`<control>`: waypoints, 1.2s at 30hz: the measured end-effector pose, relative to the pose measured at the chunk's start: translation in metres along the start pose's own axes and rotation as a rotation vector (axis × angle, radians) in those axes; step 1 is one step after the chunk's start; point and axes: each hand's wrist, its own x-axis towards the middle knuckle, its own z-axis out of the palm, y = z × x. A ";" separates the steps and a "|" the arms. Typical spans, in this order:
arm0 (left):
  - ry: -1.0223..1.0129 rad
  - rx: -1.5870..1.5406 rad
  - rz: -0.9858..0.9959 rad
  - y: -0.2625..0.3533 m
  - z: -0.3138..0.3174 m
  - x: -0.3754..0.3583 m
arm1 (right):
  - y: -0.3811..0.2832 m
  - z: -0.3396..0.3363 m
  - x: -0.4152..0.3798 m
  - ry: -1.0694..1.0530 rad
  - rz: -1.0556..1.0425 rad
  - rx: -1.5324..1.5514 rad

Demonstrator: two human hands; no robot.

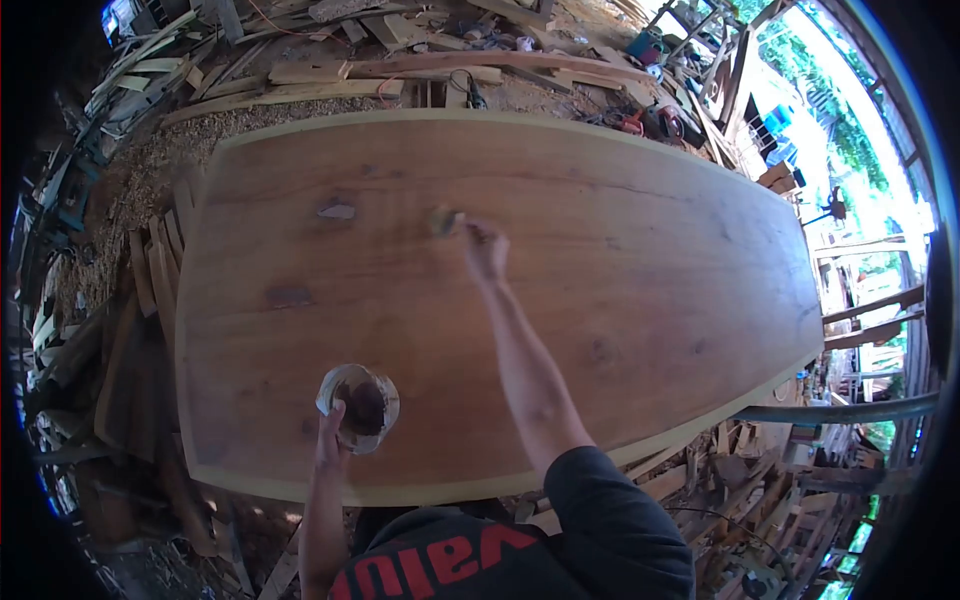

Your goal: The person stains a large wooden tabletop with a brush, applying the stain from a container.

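Sawdust and scrap planks [300, 85] surrounded a wide wooden slab [640, 260]. Near its front edge, the left hand [330, 440] gripped a small cup [358, 405] of dark liquid. Farther out, mid-slab, the right hand [487, 248] clasped a brush [443, 220] against the wood.

Around me, loose planks [300, 85] and offcuts lie heaped past the far side of my workplace, with sawdust [140, 170] spread thick over the ground at far left. Short boards [155, 270] lean stacked along the left. A red power tool [665, 122] sits among scraps at upper right, near a blue container [645, 45]. Beyond a wooden railing [870, 320] at right, green foliage [850, 130] stands in bright daylight
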 end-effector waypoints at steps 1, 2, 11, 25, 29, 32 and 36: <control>0.027 0.006 -0.031 0.003 0.004 -0.003 | 0.031 -0.031 0.011 0.030 0.155 0.118; 0.026 -0.004 -0.038 0.001 0.004 -0.003 | 0.026 -0.077 0.010 0.034 0.223 0.296; 0.084 -0.068 -0.055 -0.005 -0.002 -0.001 | 0.008 -0.493 -0.203 0.684 0.543 -0.203; 0.068 0.080 0.041 -0.006 0.022 -0.007 | -0.038 -0.067 -0.044 -0.229 -0.151 -0.024; 0.092 0.146 0.090 -0.013 0.006 -0.002 | 0.006 -0.012 0.013 -0.094 -0.043 0.029; 0.043 0.091 0.025 -0.007 0.014 -0.005 | 0.026 -0.083 0.038 0.176 0.046 0.126; -0.063 0.026 0.056 -0.007 0.015 -0.003 | 0.052 -0.258 0.000 0.313 0.213 0.210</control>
